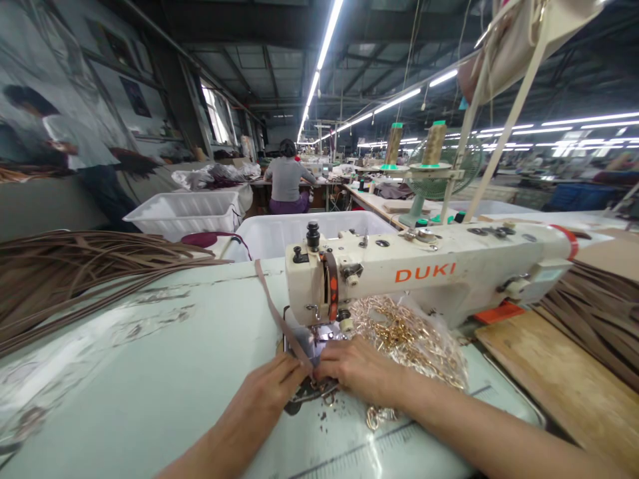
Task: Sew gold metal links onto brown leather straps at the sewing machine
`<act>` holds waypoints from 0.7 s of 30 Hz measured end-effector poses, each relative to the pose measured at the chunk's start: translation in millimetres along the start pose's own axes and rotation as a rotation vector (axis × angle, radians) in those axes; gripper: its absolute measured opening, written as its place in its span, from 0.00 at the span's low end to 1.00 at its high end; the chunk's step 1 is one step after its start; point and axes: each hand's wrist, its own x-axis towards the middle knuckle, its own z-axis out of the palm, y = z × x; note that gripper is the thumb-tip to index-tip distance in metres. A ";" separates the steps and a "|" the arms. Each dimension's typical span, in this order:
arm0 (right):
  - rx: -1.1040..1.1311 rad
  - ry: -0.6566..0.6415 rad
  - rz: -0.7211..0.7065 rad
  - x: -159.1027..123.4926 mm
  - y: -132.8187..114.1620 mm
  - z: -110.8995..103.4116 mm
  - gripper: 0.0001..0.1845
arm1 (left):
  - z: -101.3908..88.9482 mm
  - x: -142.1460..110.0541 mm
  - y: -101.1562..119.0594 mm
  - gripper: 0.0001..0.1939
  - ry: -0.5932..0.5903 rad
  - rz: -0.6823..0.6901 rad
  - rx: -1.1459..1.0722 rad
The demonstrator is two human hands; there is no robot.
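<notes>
A narrow brown strap runs from the far table edge down to my hands, just left of the sewing machine's needle. My left hand is closed on the strap, fingers pinched together. Close beside it, my right hand bends its fingers down by the strap's near end at the needle plate, and what lies under the fingertips is hidden. The sewing machine stands over both hands. A small metal ring shows below the fingers. Right of my right hand lies a clear plastic bag of gold-coloured metal clasps.
Brown straps are heaped at the left, with more straps at the right. A wooden board lies right of the machine. White bins stand behind the pale green table. One person sits ahead; another person is at left.
</notes>
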 end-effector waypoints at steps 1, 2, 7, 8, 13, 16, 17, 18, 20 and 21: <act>-0.008 0.001 0.012 -0.3 -1.2 -0.1 0.08 | 5.7 -3.8 -0.6 0.17 0.010 0.042 0.048; -0.012 0.001 0.028 -0.7 -2.7 0.1 0.08 | 10.6 -6.2 -2.0 0.17 0.019 0.078 0.110; -0.002 -0.007 0.131 0.1 -6.3 3.5 0.08 | 17.8 4.9 -22.4 0.15 0.053 0.231 0.200; -0.013 -0.016 0.159 1.5 -5.0 4.6 0.08 | 16.8 10.9 -28.5 0.14 0.064 0.267 0.179; -0.098 -0.037 0.317 8.8 5.1 13.5 0.11 | 15.0 36.9 -53.3 0.11 -0.002 0.334 0.115; -0.130 0.000 0.349 7.8 6.0 20.9 0.12 | 18.0 38.7 -58.4 0.12 0.009 0.336 0.132; -0.133 0.012 0.351 7.0 5.5 22.9 0.12 | 19.0 37.8 -59.1 0.13 0.029 0.345 0.145; -0.132 0.022 0.352 6.2 5.0 24.5 0.11 | 19.7 36.8 -59.7 0.14 0.050 0.352 0.160; -0.124 0.038 0.362 5.4 4.3 26.4 0.10 | 20.2 35.5 -60.7 0.15 0.077 0.376 0.186; -0.120 0.046 0.367 5.5 4.3 26.7 0.10 | 20.0 35.4 -61.2 0.15 0.085 0.389 0.196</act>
